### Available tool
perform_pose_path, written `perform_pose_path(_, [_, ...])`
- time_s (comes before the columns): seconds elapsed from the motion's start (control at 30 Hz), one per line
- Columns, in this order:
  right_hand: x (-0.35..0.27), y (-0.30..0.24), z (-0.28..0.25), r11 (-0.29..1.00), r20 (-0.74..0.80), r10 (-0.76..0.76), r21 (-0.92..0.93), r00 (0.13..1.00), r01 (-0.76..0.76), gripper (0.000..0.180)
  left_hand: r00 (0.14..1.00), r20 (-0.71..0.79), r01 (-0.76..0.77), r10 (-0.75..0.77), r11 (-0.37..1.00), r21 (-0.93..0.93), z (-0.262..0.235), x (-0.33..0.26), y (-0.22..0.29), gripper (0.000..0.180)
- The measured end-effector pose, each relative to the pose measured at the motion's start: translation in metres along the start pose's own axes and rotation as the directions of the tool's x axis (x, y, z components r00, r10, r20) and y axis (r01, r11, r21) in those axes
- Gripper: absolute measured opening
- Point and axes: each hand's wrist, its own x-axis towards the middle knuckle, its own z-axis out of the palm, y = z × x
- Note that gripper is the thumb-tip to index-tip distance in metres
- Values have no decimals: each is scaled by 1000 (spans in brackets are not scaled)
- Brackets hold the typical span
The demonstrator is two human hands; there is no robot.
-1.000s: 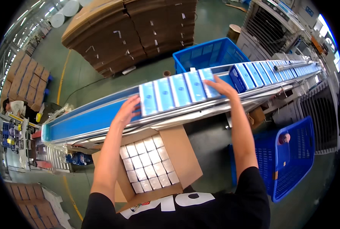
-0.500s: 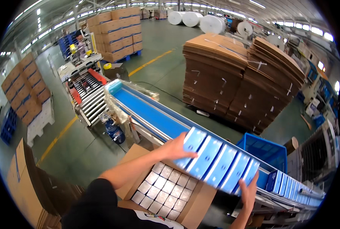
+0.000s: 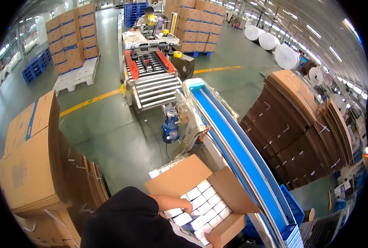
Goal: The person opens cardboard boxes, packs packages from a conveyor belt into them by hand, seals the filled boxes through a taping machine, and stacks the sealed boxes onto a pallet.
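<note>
Right in front of me stands an open cardboard carton (image 3: pixel 184 171), its flaps spread outward. Rows of small packs (image 3: pixel 208 200) fill much of it, white ends facing up. My left hand (image 3: pixel 186 205) reaches in, fingers bent down against the far end of a row of packs. At the near end of that row, my right hand (image 3: pixel 214 238) presses on an end pack (image 3: pixel 202 234). This row sits slightly tilted, and a blue printed side shows in the gap beside it. Some of my left fingers are hidden among the packs.
A blue belt conveyor (image 3: pixel 241 153) runs along the carton's right, with more blue packs (image 3: pixel 291 236) at its near end. Flattened cardboard stacks (image 3: pixel 31 153) rise on the left, others (image 3: pixel 291 120) on the right. Ahead are a roller conveyor (image 3: pixel 157 89), loaded pallets and a person (image 3: pixel 147 18).
Both hands have brought the row of blue packs from above the conveyor down into the carton, turned with white ends up. The view has swung left.
</note>
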Motion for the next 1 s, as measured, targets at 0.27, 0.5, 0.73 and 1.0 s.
perform_pose_path(0.27, [-36, -42, 0, 865, -205, -158, 443, 966, 236, 88, 963, 138, -242, 233, 969, 52, 25, -20, 14, 85])
perform_pose_path(0.5, [-14, -23, -11, 817, 37, -436, 434, 899, 379, 80, 823, 349, -462, 449, 886, -50, 2, 31, 71, 91])
perform_pose_path(0.73, [-178, 166, -144, 293, -607, -403, 623, 685, 725, 51, 910, 397, -78, 117, 990, -114, 17, 22, 110, 102])
perform_pose_path(1.0, [-248, 498, -121, 517, -449, 844, 827, 293, -220, 70, 906, 384, -145, 177, 983, -111, -37, -11, 186, 86])
